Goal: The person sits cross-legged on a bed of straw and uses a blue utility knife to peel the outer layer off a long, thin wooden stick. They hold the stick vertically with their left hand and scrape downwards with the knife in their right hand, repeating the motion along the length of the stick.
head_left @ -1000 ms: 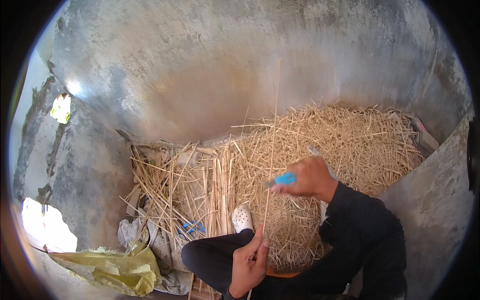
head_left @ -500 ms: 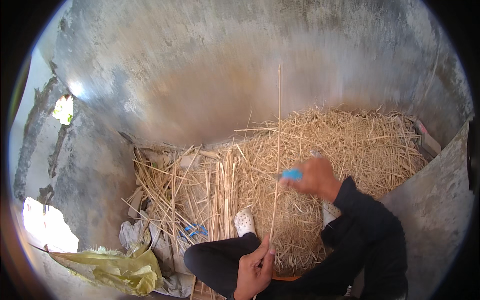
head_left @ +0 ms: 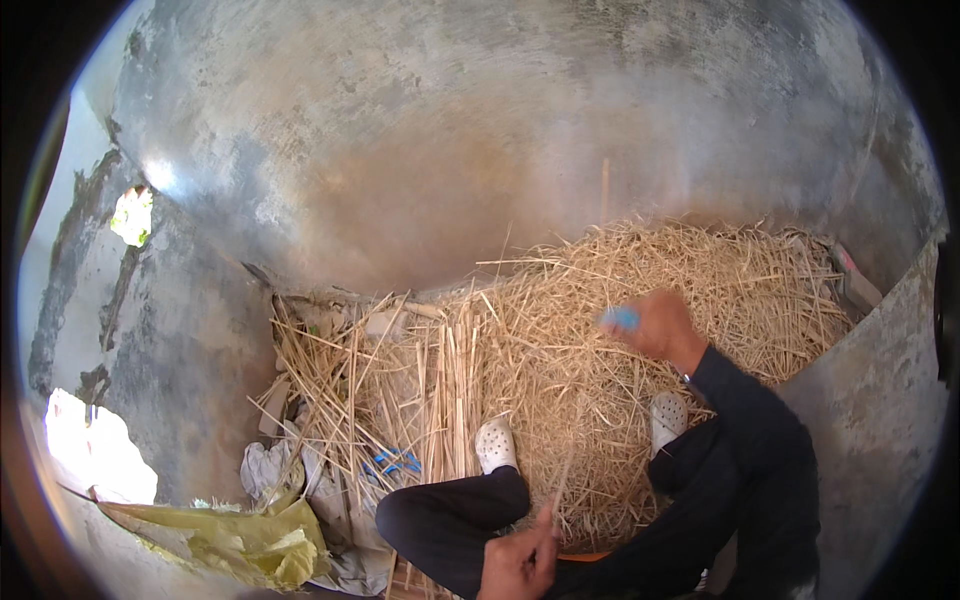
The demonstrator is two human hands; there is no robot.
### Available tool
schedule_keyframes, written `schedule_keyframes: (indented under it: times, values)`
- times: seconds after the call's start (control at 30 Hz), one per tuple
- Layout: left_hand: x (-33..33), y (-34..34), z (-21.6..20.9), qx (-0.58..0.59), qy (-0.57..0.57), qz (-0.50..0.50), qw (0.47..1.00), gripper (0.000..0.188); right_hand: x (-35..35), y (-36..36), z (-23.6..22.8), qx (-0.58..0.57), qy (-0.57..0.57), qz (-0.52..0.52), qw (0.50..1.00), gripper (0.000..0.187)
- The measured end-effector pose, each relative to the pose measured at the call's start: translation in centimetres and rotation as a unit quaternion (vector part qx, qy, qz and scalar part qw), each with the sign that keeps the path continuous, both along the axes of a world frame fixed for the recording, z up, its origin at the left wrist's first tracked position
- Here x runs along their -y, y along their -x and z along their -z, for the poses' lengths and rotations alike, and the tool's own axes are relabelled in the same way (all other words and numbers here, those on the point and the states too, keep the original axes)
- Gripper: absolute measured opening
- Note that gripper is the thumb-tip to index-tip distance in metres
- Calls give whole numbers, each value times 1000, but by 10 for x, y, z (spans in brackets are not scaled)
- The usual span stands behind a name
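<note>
My left hand point(head_left: 520, 563), low in the middle, pinches the bottom end of a long thin split-cane strip point(head_left: 605, 178). The strip leans up and away, smeared by motion, its far tip showing against the wall. Higher and to the right, my right hand point(head_left: 660, 325) is closed around a small tool with a blue handle point(head_left: 620, 318). Blur hides the tool's working end, so its kind is unclear. Whether it touches the strip, I cannot tell. Below both hands spreads a thick heap of pale, curly shavings point(head_left: 700, 265).
Straight strips point(head_left: 455, 400) lie left of the heap, with a blue-handled object point(head_left: 395, 462) among looser ones. A yellow sack point(head_left: 240, 545) sits at lower left. My white clogs point(head_left: 495, 445) stand amid the shavings. A curved grey wall point(head_left: 450, 150) rises behind.
My right hand with the blue-handled tool has moved up and to the right. The strip's upper end has swung right, and my left hand sits slightly lower, still holding it.
</note>
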State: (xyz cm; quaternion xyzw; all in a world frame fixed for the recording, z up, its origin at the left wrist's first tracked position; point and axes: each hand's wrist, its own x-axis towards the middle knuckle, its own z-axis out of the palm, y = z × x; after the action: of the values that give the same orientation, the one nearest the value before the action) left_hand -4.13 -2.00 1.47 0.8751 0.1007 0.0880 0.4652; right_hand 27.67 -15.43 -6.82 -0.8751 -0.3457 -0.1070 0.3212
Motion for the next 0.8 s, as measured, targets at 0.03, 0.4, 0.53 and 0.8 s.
schedule_keyframes:
  times: [0.03, 0.4, 0.53, 0.8]
  values:
    - [-2, -4, -6, -33, 14, -16, 999, 25, -12, 33, 0, 24, -9, -65, 998, 78]
    - [-7, -5, 3, -17, 15, -33, 999, 31, -37, 25, -5, 128, 17, -23, 991, 71]
    - [-1, -5, 9, 25, 21, -31, 999, 30, -23, 3, -2, 54, 1, -17, 998, 76]
    - [1, 7, 10, -21, 52, 1, 998, 25, 2, -42, -26, 54, 16, 46, 997, 77]
